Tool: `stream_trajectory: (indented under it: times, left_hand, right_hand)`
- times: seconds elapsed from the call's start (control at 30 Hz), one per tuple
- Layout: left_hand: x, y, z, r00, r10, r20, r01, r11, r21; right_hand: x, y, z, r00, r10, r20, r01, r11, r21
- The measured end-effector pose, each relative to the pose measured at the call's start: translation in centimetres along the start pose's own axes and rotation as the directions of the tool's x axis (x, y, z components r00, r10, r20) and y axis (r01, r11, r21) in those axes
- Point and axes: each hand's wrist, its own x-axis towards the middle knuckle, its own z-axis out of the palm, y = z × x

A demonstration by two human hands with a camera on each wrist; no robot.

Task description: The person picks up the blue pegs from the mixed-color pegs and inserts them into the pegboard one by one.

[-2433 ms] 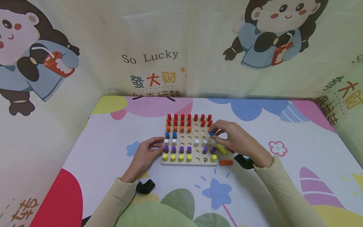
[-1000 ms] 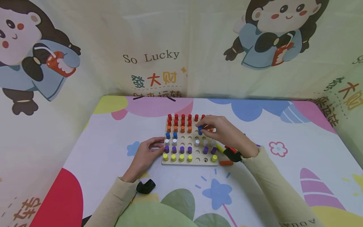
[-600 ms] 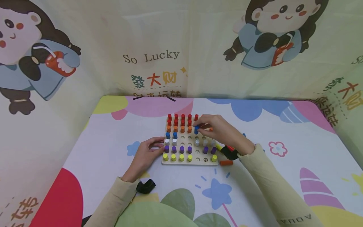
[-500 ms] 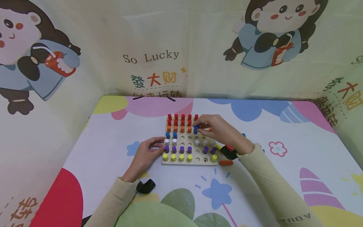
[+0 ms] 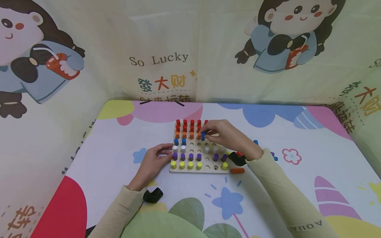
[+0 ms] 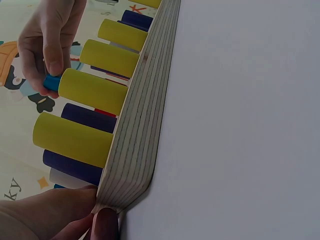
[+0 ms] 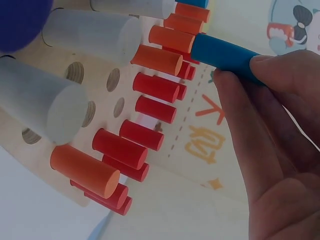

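A wooden pegboard carries rows of red, orange, blue, white, purple and yellow pegs, with bare holes among them. My right hand pinches a blue peg by its upper end, between thumb and fingers. That peg tilts above the board in the right wrist view, overlapping an orange peg. At the board's left edge, my left hand holds the side, its fingertips at the corner in the left wrist view. Two blue pegs stand in the blue row's left end.
Loose pegs lie right of the board: an orange peg near the front corner, a red peg partly behind the right wrist strap, and blue pegs farther right. A patterned cloth covers the table, and a printed curtain stands behind.
My right hand has carried the blue peg leftward from the board's right edge, over the orange row, and turned it more upright. The left hand has stayed at the board's edge.
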Motion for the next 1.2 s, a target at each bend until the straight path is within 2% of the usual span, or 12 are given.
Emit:
stream_trajectory:
  times: [0.53,0.83,1.2]
  left_hand:
    - [0.0,0.0,-0.1,1.0,0.002,0.003,-0.003,1.0,0.003]
    - [0.0,0.1,-0.1,1.0,0.008,0.0,-0.008,1.0,0.017]
    - [0.1,0.2,-0.2,1.0,-0.005,0.0,0.005,1.0,0.022]
  right_hand:
    - [1.1,-0.1,0.6,0.999,-0.033,0.03,0.034,0.999,-0.005]
    - [1.8,-0.5,0.8,0.998,0.005,0.058,-0.002,0.999,-0.052]
    - [2.4,-0.7,1.0,0.995,-0.009,0.099,0.014,0.999,-0.05]
